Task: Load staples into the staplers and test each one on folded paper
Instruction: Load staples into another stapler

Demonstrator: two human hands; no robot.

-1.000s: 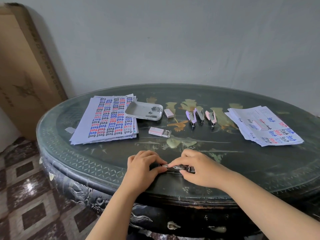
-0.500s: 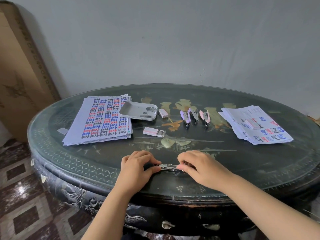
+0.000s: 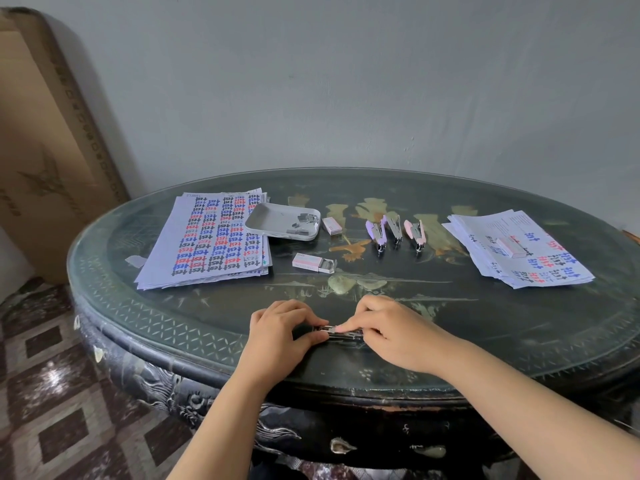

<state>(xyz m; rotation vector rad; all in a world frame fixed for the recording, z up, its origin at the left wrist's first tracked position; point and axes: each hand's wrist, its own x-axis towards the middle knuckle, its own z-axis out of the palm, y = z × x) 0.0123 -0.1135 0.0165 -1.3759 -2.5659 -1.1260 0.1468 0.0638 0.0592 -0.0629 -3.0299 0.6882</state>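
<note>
A black stapler (image 3: 341, 332) lies near the table's front edge, its metal staple channel showing between my hands. My left hand (image 3: 282, 332) grips its left end. My right hand (image 3: 391, 329) holds its right end, fingertips pressed on the channel. Farther back stand three small staplers: a purple one (image 3: 375, 233), a grey one (image 3: 394, 228) and a pink one (image 3: 415, 235). An open staple box (image 3: 313, 263) lies mid-table, a closed one (image 3: 332, 225) behind it. A white tray (image 3: 273, 220) holds several staple strips.
A stack of printed sheets (image 3: 214, 237) lies at the left, a second stack (image 3: 519, 251) at the right with a small folded piece on it. The dark oval table (image 3: 485, 341) has a raised rim. A cardboard box (image 3: 45, 150) leans against the wall at the left.
My right fingertips have slid left along the stapler's channel toward my left hand. The view has shifted slightly; the other objects stay in place.
</note>
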